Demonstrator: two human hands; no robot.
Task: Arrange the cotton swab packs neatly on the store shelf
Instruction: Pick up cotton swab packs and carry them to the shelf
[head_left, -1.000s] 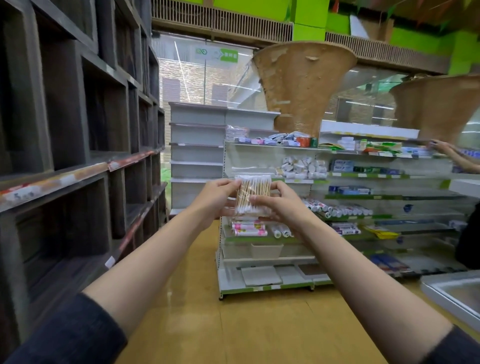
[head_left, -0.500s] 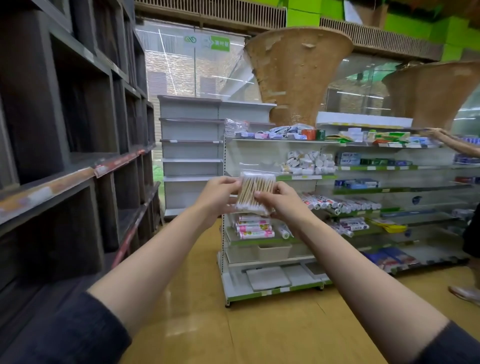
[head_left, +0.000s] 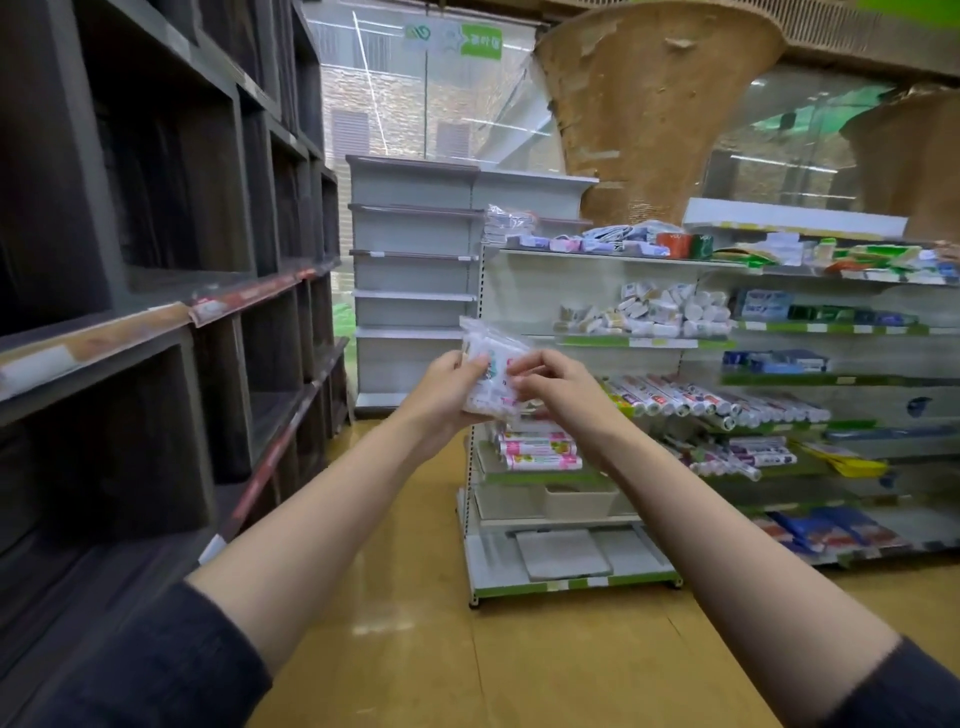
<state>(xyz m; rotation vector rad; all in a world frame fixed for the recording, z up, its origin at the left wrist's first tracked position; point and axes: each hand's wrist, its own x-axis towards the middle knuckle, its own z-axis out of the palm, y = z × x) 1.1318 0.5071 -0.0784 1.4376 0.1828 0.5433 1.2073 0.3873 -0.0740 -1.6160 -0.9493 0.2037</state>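
Pack: we hold the swab pack in the air, before the shelf.
Left hand: grip curled round its left side.
Right hand: fingers pinch its right edge.

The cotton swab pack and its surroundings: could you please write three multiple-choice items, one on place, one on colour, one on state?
1. Where is the cotton swab pack?
A. in the air between both hands
B. on the floor
C. in the dark shelving

2. What colour is the floor?
A. blue
B. yellowish tan
C. black

3. How does the left hand meet the pack?
A. it grips it
B. it hangs away from it
C. it lies flat beneath it

Answers: 1 A, the left hand and right hand hold it before the white shelf unit; 2 B, a glossy tan surface; 3 A, its fingers curl around the pack's edge.
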